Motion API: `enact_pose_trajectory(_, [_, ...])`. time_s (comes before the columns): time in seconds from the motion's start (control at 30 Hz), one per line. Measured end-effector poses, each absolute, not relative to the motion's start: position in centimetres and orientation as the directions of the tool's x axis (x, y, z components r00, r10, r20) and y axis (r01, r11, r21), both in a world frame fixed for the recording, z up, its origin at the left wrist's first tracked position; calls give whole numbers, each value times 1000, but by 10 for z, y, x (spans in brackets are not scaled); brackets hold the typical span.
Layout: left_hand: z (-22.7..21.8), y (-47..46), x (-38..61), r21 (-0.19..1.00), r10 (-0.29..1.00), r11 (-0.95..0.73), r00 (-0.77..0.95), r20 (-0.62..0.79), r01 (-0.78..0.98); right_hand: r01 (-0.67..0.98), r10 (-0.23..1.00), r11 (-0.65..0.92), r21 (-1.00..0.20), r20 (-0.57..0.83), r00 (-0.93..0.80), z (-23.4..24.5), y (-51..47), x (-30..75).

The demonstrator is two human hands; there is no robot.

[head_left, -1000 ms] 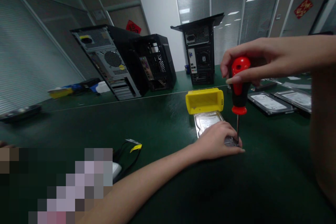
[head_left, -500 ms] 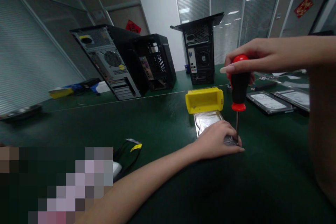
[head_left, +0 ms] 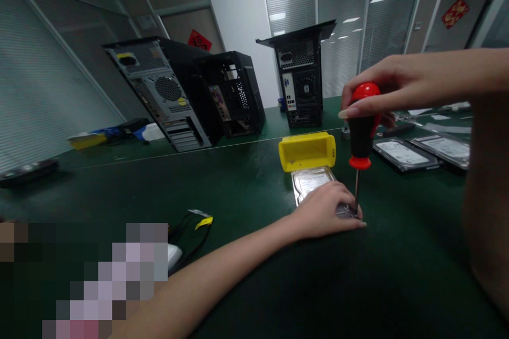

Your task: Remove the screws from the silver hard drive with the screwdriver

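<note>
A silver hard drive [head_left: 311,180] lies flat on the green table [head_left: 238,190]. My left hand [head_left: 326,211] rests on its near end, fingers curled over it and pressing it down. My right hand [head_left: 392,85] is closed round the red top of a red-and-black screwdriver [head_left: 360,132]. The screwdriver stands upright, its thin shaft meeting the drive's near right corner beside my left fingertips. A yellow plastic tray [head_left: 307,151] sits just behind the drive.
Two more hard drives [head_left: 405,153] lie at the right. Three open black computer cases [head_left: 170,95] stand along the far side of the table. A black cable with a yellow tag [head_left: 199,222] lies near my left forearm. A blurred patch covers the lower left.
My right fingers have shifted round the screwdriver's red cap, turning it in place. The left hand stays pressed on the drive. The view has drifted slightly.
</note>
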State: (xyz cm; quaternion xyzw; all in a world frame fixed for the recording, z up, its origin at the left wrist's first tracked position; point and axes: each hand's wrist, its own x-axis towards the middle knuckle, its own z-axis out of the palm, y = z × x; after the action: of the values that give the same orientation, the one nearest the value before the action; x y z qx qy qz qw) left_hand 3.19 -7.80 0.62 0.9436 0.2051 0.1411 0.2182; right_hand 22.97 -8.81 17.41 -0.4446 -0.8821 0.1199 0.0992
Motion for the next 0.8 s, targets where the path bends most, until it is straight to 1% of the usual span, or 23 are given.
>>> enact_pose_trajectory(0.13, [6,-78,32,455,448,-829,874,190,326,775,825,552,-308,65,-561,175,-88,231])
enact_pose_trajectory(0.3, [5,-78,33,450,445,-832,874,195,324,875,900,437,-208,106,-423,174,-88,228])
enact_pose_trajectory(0.37, [5,-79,34,455,447,-830,873,194,324,895,914,403,-193,133,-383,172,-87,227])
enact_pose_trajectory(0.5, [6,-79,34,458,447,-828,874,190,324,916,938,346,-200,94,-334,171,-86,229])
enact_pose_trajectory(0.57, [6,-78,33,453,449,-829,873,190,328,913,933,360,-193,68,-353,172,-87,228])
enact_pose_trajectory(0.63, [5,-78,33,449,446,-832,873,196,325,887,908,419,-194,66,-414,173,-90,227])
enact_pose_trajectory(0.7, [4,-77,33,447,437,-838,876,206,313,851,878,477,-220,72,-473,174,-94,225])
enact_pose_trajectory(0.8, [4,-77,32,449,426,-842,879,215,299,814,854,514,-272,75,-515,175,-100,229])
